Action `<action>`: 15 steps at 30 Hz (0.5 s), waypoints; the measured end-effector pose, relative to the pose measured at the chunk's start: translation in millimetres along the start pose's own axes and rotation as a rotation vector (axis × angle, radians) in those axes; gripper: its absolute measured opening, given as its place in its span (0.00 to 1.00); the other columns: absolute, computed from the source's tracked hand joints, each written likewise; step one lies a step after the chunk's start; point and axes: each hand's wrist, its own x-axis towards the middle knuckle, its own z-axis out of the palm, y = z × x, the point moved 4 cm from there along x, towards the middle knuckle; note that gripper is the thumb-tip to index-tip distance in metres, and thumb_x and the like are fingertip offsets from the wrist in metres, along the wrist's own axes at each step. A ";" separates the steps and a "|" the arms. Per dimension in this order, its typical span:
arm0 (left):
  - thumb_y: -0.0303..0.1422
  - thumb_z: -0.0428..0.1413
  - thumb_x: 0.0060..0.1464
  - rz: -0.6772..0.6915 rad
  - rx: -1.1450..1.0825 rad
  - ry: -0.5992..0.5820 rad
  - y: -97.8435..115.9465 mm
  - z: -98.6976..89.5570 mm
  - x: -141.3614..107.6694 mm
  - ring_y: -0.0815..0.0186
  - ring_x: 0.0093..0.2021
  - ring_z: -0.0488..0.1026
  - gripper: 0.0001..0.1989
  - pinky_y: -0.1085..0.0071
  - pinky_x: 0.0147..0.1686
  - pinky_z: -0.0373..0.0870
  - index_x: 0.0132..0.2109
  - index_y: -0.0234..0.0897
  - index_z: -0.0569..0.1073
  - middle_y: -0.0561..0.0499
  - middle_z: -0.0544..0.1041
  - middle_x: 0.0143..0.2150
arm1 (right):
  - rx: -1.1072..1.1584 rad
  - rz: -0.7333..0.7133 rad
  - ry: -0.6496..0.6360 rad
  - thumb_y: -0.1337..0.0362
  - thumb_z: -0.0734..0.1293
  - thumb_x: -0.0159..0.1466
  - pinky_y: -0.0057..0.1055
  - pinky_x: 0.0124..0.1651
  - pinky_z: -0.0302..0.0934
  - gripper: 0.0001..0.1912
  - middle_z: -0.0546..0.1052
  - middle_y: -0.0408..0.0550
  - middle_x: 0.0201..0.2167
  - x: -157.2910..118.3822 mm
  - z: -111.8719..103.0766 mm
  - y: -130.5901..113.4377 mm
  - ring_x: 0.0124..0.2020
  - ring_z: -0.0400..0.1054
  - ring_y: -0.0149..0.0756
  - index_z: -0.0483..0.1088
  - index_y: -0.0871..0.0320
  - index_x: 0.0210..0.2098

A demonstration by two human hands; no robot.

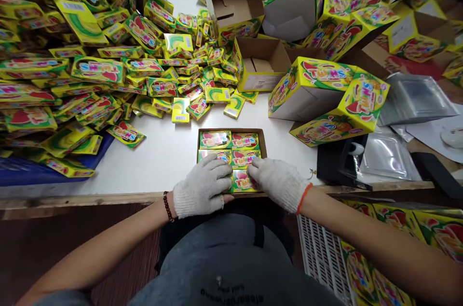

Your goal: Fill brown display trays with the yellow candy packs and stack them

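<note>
Left hand (204, 185) over small packs (216, 139), right hand (280, 183) at their right edge; whether either grips, cannot tell | packs inside open carton (264, 142), on counter (152, 166) | press evenly, edges flush, no denting

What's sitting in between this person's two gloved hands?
In the head view, small fruit-printed packs lie between the left hand and the right hand, set inside an open box.
</note>
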 end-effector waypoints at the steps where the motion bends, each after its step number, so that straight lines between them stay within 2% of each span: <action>1: 0.41 0.53 0.62 -0.011 -0.022 0.004 -5.1 -5.4 3.1 0.58 0.47 0.73 0.12 0.55 0.55 0.67 0.38 0.37 0.75 0.44 0.77 0.47 | -0.027 -0.020 0.006 0.70 0.61 0.68 0.35 0.35 0.57 0.14 0.75 0.59 0.48 1.4 -1.5 -1.8 0.43 0.73 0.46 0.73 0.62 0.50; 3: 0.38 0.50 0.64 -0.123 -0.028 0.051 -26.8 -20.8 13.3 0.60 0.45 0.73 0.13 0.61 0.49 0.70 0.36 0.37 0.74 0.45 0.77 0.44 | -0.055 -0.039 0.037 0.72 0.61 0.67 0.37 0.37 0.59 0.15 0.76 0.60 0.48 4.3 -8.2 -5.2 0.46 0.73 0.49 0.73 0.61 0.51; 6: 0.35 0.52 0.61 -0.508 0.126 0.164 -82.8 -47.1 32.6 0.57 0.46 0.73 0.09 0.62 0.46 0.70 0.40 0.36 0.74 0.43 0.76 0.44 | -0.012 0.007 0.029 0.72 0.62 0.66 0.36 0.38 0.60 0.17 0.76 0.60 0.48 7.3 -21.1 -10.5 0.46 0.73 0.48 0.71 0.60 0.53; 7: 0.37 0.55 0.59 -0.648 0.191 0.160 -102.8 -53.0 38.7 0.54 0.47 0.73 0.09 0.60 0.45 0.70 0.42 0.36 0.74 0.41 0.76 0.45 | 0.015 0.017 -0.011 0.72 0.62 0.66 0.35 0.38 0.60 0.17 0.77 0.59 0.48 8.2 -23.2 -12.7 0.45 0.74 0.47 0.72 0.60 0.53; 9: 0.39 0.60 0.53 -0.865 0.285 0.081 -137.1 -58.2 49.6 0.49 0.49 0.73 0.16 0.58 0.44 0.69 0.46 0.35 0.72 0.38 0.75 0.47 | 0.075 0.021 -0.090 0.72 0.63 0.64 0.33 0.36 0.58 0.15 0.77 0.58 0.46 10.6 -23.5 -15.4 0.42 0.74 0.43 0.74 0.59 0.50; 12: 0.37 0.60 0.51 -0.972 0.347 -0.019 -165.8 -59.1 58.7 0.46 0.47 0.74 0.16 0.57 0.44 0.68 0.47 0.34 0.72 0.37 0.76 0.45 | 0.247 -0.020 -0.067 0.68 0.66 0.62 0.31 0.34 0.56 0.10 0.78 0.53 0.41 15.5 -19.9 -9.4 0.37 0.71 0.39 0.75 0.56 0.43; 14: 0.35 0.59 0.51 -0.972 0.336 0.033 -169.0 -63.4 54.8 0.46 0.46 0.74 0.15 0.55 0.45 0.68 0.45 0.35 0.72 0.37 0.76 0.44 | 0.449 -0.020 0.037 0.65 0.66 0.62 0.29 0.33 0.55 0.06 0.76 0.48 0.36 17.6 -19.3 4.2 0.34 0.68 0.36 0.74 0.56 0.38; 15: 0.36 0.59 0.51 -0.971 0.277 0.096 -166.6 -67.2 49.3 0.46 0.46 0.74 0.15 0.55 0.45 0.69 0.45 0.35 0.72 0.37 0.76 0.44 | 0.551 -0.013 0.131 0.65 0.65 0.63 0.29 0.34 0.56 0.05 0.75 0.46 0.34 17.7 -21.5 13.2 0.34 0.67 0.35 0.73 0.56 0.36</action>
